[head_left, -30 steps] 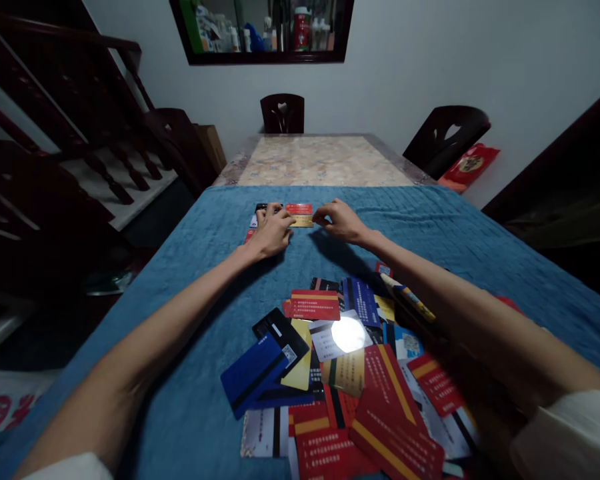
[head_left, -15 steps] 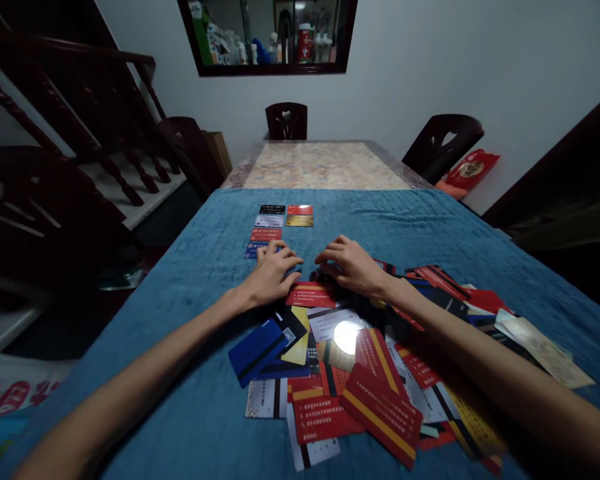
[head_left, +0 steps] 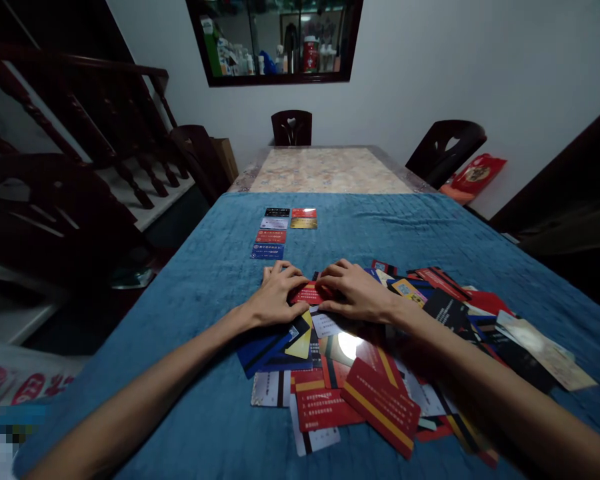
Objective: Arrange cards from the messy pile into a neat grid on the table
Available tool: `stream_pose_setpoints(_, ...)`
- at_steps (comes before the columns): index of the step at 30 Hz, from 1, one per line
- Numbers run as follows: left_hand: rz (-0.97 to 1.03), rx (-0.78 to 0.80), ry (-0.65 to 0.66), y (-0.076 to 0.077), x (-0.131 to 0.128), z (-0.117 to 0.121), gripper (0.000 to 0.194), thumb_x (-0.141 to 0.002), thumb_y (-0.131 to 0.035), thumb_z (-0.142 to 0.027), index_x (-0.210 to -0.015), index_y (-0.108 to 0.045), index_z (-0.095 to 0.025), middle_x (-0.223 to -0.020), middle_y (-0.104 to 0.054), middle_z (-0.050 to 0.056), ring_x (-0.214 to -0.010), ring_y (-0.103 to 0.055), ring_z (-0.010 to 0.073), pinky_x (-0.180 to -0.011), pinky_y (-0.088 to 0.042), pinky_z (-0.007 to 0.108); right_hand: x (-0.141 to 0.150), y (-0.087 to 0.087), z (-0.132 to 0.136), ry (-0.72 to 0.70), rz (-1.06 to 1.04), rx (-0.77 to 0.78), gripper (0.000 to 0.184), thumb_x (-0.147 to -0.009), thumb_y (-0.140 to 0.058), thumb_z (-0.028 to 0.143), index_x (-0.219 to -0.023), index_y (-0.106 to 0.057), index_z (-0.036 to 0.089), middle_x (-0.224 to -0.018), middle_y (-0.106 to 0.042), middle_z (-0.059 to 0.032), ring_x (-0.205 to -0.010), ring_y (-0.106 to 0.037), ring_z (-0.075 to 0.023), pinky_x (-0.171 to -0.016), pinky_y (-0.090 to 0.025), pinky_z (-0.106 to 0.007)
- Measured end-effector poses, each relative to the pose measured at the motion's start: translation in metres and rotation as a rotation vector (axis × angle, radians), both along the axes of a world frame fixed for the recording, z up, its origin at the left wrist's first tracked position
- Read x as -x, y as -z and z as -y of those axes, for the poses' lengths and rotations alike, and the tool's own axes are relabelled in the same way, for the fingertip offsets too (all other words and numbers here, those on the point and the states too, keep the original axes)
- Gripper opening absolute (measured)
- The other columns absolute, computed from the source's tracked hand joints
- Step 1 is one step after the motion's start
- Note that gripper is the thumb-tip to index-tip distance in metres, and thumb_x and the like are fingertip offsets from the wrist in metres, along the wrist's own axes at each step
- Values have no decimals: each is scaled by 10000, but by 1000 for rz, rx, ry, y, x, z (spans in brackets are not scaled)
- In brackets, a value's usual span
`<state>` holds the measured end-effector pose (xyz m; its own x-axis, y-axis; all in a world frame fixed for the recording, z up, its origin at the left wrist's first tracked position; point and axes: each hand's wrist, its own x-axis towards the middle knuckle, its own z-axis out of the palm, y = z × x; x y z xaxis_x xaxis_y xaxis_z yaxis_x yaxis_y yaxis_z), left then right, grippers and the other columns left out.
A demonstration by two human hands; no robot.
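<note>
A red card (head_left: pixel 309 293) with a yellow stripe lies at the far edge of a loose pile, between my two hands. The fingers and thumb of my left hand (head_left: pixel 280 295) close around its left end. At the right end my right hand (head_left: pixel 355 292) grips it the same way, with the fingertips partly hidden. Below sit a blue card (head_left: pixel 253 357), a white card (head_left: pixel 327 323) and a red card (head_left: pixel 383 407) with printed lines. Farther off, a blue card (head_left: pixel 267 251), an orange-red card (head_left: pixel 271 236) and a gold card (head_left: pixel 304 223) belong to two neat columns.
A blue cloth (head_left: pixel 180 320) covers the near part of the table, with a patterned tabletop (head_left: pixel 330 167) beyond. Several more cards, among them a black card (head_left: pixel 447 313), spread to the right. Dark wooden chairs (head_left: pixel 293 127) stand around, and a staircase railing (head_left: pixel 95 63) rises at left.
Both hands have come back from the far card columns to the pile and closed on the red card's ends. A blue card now shows uncovered at the foot of the left column.
</note>
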<state>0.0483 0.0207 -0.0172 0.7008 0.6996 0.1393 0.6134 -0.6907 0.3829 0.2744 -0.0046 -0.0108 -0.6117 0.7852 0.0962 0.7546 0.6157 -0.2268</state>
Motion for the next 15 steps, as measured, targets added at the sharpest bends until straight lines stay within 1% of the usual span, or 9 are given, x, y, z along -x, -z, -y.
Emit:
stream_pose_setpoints(4, -1, 9, 1, 0, 0, 1, 434, -791, -659, -371, -1203, -685, -235, -1228, -631, 108, -1185, -440, 332, -992, -360, 568, 0, -1, -1, -8, 9, 9, 390, -891, -608, 536, -1106, -700, 225, -1159, -665, -140, -999, -534, -284, -837, -441, -434)
stream_pose_setpoints(7, 8, 15, 10, 0, 1, 1, 418, -812, -650, -379, -1197, -683, -219, -1209, -632, 108, -1185, -442, 325, -991, -362, 562, -1, -1, -2, -15, 23, 21, 402, -886, -626, 510, -1157, -683, 219, -1193, -657, -137, -1018, -538, -289, -856, -444, -438)
stream_pose_setpoints(10, 15, 16, 26, 1, 2, 0, 408, -837, -642, -390, -1197, -681, -202, -1183, -636, 112, -1177, -450, 313, -978, -375, 539, -2, 0, -2, -21, 16, 25, 391, -890, -628, 483, -1166, -680, 211, -1197, -657, -136, -1022, -537, -288, -867, -448, -440)
stream_pose_setpoints(13, 25, -21, 74, 3, 4, -1, 373, -864, -629, -387, -1182, -687, -200, -1145, -654, 108, -1168, -454, 297, -993, -367, 524, -3, -2, -2, -33, -13, 23, 340, -902, -619, 445, -1145, -691, 219, -1161, -667, -135, -1028, -538, -280, -873, -449, -436)
stream_pose_setpoints(15, 38, -61, 114, 4, 5, -2, 344, -882, -618, -386, -1166, -697, -208, -1113, -669, 100, -1169, -454, 288, -1019, -354, 519, -4, -3, -2, -37, -24, 28, 346, -899, -622, 457, -1139, -697, 218, -1142, -674, -135, -1038, -538, -282, -879, -449, -437)
